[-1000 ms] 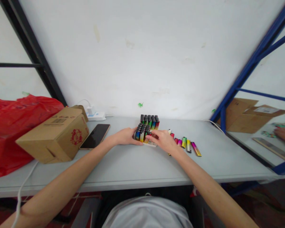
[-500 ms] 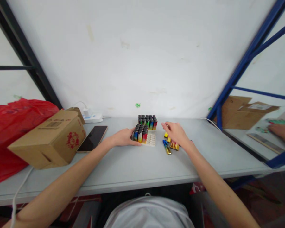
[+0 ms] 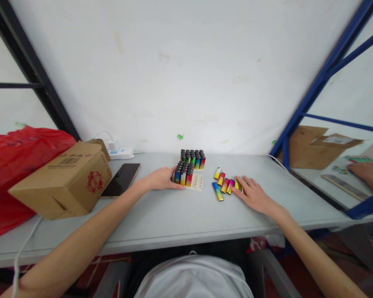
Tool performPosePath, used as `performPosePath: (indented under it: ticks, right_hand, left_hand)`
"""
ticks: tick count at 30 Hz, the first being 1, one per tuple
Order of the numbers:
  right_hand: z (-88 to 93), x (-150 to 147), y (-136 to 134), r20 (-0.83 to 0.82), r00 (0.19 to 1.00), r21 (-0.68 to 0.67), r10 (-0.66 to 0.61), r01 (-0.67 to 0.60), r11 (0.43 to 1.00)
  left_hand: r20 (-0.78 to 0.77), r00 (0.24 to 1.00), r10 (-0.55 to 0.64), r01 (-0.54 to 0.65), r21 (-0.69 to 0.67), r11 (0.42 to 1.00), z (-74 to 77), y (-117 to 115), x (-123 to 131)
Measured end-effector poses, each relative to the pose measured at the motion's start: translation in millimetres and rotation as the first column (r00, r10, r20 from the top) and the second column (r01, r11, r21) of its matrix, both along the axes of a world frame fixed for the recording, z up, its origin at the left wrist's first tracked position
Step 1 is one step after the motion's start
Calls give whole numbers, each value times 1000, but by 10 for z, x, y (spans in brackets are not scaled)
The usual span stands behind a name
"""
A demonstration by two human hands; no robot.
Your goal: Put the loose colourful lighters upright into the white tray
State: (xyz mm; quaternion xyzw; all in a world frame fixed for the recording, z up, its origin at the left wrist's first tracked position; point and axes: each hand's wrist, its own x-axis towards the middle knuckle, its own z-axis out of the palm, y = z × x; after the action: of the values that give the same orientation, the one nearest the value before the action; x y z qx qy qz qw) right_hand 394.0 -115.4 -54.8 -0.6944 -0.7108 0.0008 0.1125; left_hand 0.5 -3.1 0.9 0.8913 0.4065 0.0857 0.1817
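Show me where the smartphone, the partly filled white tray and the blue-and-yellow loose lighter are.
Smartphone (image 3: 120, 180): head view, middle of its dark screen.
Partly filled white tray (image 3: 198, 181): head view, its bare right part.
Blue-and-yellow loose lighter (image 3: 218, 192): head view, middle of its body.

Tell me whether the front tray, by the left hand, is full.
Only partly full: upright lighters stand in the left part of the white tray, while bare sockets show on its right.
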Motion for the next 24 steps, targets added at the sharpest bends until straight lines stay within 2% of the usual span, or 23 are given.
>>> performPosePath:
  ticks: [3, 8, 13, 19, 22, 24]
  right_hand:
    - [-74, -206, 96, -10, 1000, -21, -29, 29, 999]
    - [-18, -342, 367, -59, 998, 5, -30, 30, 1000]
    - [67, -109, 429, -36, 999, 145, -30, 35, 989]
    - [81, 250, 378, 50, 989, 48, -137, 135, 990]
    - [124, 299, 427, 85, 981, 36, -175, 173, 984]
    - [194, 286, 483, 46, 988, 19, -147, 146, 989]
  left_hand:
    - [-1, 1000, -2, 2, 6, 1000, 0, -7, 1]
    - [-10, 1000, 13, -13, -6, 1000, 6, -18, 3]
    - [2, 1000, 9, -9, -6, 1000, 3, -14, 5]
    - [-35, 999, 26, -26, 1, 1000, 18, -19, 13]
    - [-35, 999, 30, -30, 3, 1000, 0, -3, 10]
    - [-28, 999, 31, -31, 8, 999, -20, 14, 5]
